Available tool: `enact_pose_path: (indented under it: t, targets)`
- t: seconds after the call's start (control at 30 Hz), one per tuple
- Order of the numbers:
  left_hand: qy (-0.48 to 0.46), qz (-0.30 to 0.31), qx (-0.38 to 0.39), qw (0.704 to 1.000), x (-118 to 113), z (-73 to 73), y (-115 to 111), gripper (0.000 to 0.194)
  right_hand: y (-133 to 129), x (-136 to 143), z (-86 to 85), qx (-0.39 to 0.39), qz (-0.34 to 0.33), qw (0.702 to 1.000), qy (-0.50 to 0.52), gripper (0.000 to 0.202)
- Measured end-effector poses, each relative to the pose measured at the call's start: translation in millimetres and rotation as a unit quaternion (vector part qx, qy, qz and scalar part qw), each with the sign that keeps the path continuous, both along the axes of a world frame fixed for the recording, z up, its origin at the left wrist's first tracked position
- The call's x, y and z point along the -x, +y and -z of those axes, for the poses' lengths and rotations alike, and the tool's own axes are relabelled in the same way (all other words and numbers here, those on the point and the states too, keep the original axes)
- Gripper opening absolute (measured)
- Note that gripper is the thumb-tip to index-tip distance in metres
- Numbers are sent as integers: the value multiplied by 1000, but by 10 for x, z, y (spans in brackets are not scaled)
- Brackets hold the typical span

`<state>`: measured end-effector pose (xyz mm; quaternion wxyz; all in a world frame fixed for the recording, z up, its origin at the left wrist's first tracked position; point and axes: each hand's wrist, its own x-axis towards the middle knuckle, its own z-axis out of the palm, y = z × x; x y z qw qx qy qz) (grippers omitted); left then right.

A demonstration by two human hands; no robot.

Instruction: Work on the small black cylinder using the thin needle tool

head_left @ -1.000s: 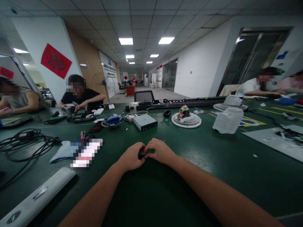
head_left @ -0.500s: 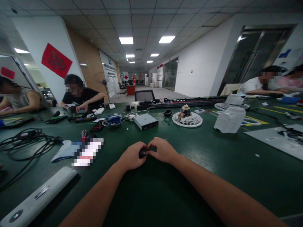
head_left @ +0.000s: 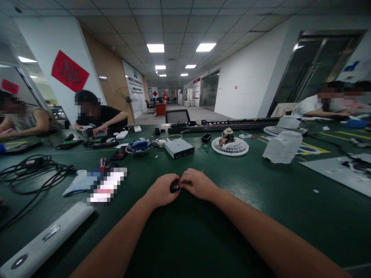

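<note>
Near the middle of the green table, my left hand (head_left: 162, 191) is closed around a small dark, rounded object (head_left: 174, 187). Its exact kind cannot be made out, as my fingers cover much of it. My right hand (head_left: 199, 183) meets it from the other side, thumb and fingertips pinched together at the object's right end. Whatever sits between those fingertips is too small to name. Beyond my hands lies a grey box-shaped disc drive (head_left: 179, 149), and to its right a round white fan grille (head_left: 230, 147) with a motor on it.
To the left are a long white casing (head_left: 48, 239), a phone (head_left: 108, 187), a blue-white packet (head_left: 79, 183) and coiled black cables (head_left: 34, 170). A metal bowl (head_left: 139, 151) holds blue parts. White housings (head_left: 282, 148) and a grey panel (head_left: 344, 173) are at right. Other people sit around the table.
My right fingertips have drawn closer together at the dark object's end. Both hands otherwise stay in place, and the view has shifted very slightly.
</note>
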<state>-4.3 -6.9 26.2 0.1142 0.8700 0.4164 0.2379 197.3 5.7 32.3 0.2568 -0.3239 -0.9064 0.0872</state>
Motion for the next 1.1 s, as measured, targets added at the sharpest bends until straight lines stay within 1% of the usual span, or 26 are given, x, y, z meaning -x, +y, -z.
enact_pose_path:
  t: [0.13, 0.23, 0.3, 0.4, 0.47, 0.67, 0.87, 1.0, 1.1]
  targets:
    - [-9, 4, -9, 1000, 8, 8, 8, 18, -17, 17, -1, 0, 28, 1000, 12, 10]
    - [-17, 7, -14, 1000, 17, 2, 8, 22, -18, 28, 1, 3, 50, 998, 25, 7]
    - [-21, 10, -16, 1000, 24, -4, 4, 24, -4, 26, 8, 9, 70, 997, 36, 5]
    - [-27, 10, -19, 999, 30, -12, -5, 25, 37, 10, 26, 18, 104, 993, 55, 7]
    - [-31, 6, -23, 999, 28, -13, -13, 27, 66, -1, 37, 24, 113, 991, 62, 6]
    - [-33, -8, -31, 999, 8, -9, -14, 29, 52, 2, 35, 24, 101, 992, 67, 2]
    - [-29, -27, -39, 998, 5, -17, -2, 28, -15, 39, 29, 14, 68, 996, 51, 9]
    - [-27, -22, -42, 999, 11, -15, -4, 27, -4, 41, 20, 14, 60, 997, 45, 5]
    - [-25, -13, -45, 999, 16, -4, 0, 28, 4, 29, 6, 20, 67, 996, 50, 2]
